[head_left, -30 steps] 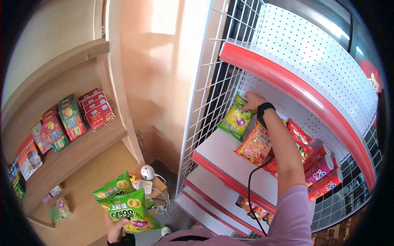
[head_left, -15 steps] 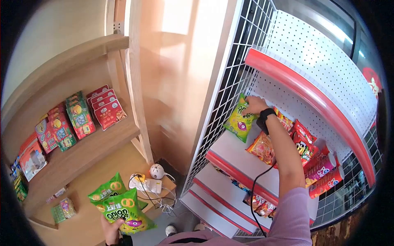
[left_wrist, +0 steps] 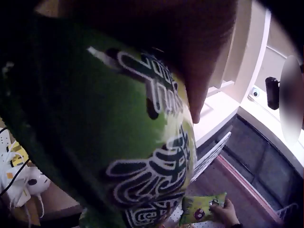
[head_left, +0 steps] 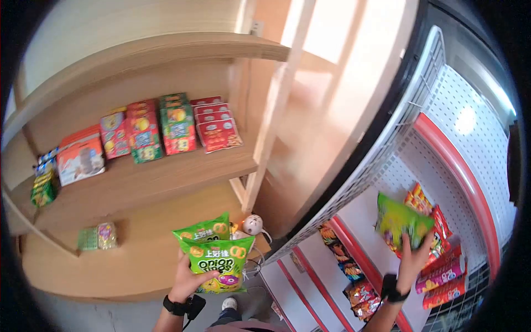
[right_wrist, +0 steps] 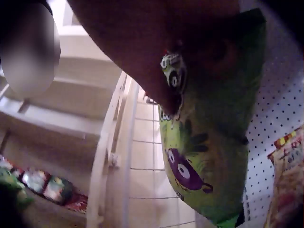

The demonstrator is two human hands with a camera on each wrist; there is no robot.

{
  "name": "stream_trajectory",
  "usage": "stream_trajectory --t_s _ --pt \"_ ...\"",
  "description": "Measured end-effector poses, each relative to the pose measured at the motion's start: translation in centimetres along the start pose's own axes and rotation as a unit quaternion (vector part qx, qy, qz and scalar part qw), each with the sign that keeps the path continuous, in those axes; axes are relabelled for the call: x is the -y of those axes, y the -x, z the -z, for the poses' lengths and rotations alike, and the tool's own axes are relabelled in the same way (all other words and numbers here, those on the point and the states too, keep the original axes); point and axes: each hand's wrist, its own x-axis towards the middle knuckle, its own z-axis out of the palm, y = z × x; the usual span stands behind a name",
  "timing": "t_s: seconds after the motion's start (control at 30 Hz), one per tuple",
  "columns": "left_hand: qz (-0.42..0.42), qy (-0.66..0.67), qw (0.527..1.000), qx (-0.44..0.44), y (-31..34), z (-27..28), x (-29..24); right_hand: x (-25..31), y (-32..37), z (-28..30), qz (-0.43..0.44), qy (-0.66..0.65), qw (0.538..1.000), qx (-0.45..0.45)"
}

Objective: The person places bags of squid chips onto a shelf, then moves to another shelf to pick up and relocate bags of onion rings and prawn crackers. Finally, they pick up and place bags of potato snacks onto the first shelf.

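My left hand (head_left: 187,281) grips two green onion rings bags, thumb across the front bag (head_left: 218,254) and the back bag (head_left: 204,229) peeking out above it. A green bag fills much of the left wrist view. Over the white shelf at the right, my right hand (head_left: 410,263) holds another green onion rings bag (head_left: 401,216), fingers on its lower right part. In the right wrist view that bag (right_wrist: 213,156) shows a purple cartoon onion, close to the perforated back panel (right_wrist: 273,104). Red snack bags (head_left: 440,232) lie just right of it.
Red and purple canisters (head_left: 442,279) lie at the rack's right. More snack packs (head_left: 362,296) sit on lower tiers. A wire side panel (head_left: 381,149) borders the rack. The wooden shelf (head_left: 193,166) at left carries boxes and red packets (head_left: 219,133). A white power strip and cables lie near the left bags.
The right hand has drawn its onion rings bag away from the wire side, toward the body and tilted it. The view has swung left; the left hand still holds two bags.
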Motion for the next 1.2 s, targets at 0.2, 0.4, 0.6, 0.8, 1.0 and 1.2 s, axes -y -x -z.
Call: stream_trajectory --t_s 0.2,0.4,0.6,0.8,1.0,1.2 --pt "-0.043 -0.157 0.984 -0.069 7.6 1.4 1.4 -6.3 9.5 4.4 0.007 -0.148 0.968 0.203" --pt "-0.056 -0.288 0.943 -0.157 20.2 -0.6 2.6 -0.8 13.1 1.5 0.242 -0.129 0.880 0.387" --pt "-0.004 -0.290 0.918 -0.271 34.7 -0.2 0.3 6.3 19.3 2.2 0.281 -0.235 0.785 0.500" --pt "-0.029 -0.295 0.830 -0.472 47.1 3.0 -0.1 12.2 26.1 3.1 0.383 -0.335 0.718 0.475" --pt "-0.026 -0.312 0.729 -0.609 61.4 7.2 0.7 22.5 36.8 7.2 0.471 -0.348 0.592 0.554" --pt "-0.035 -0.270 0.617 -0.738 75.1 14.0 0.4 36.5 49.8 16.1 0.529 -0.436 0.459 0.565"
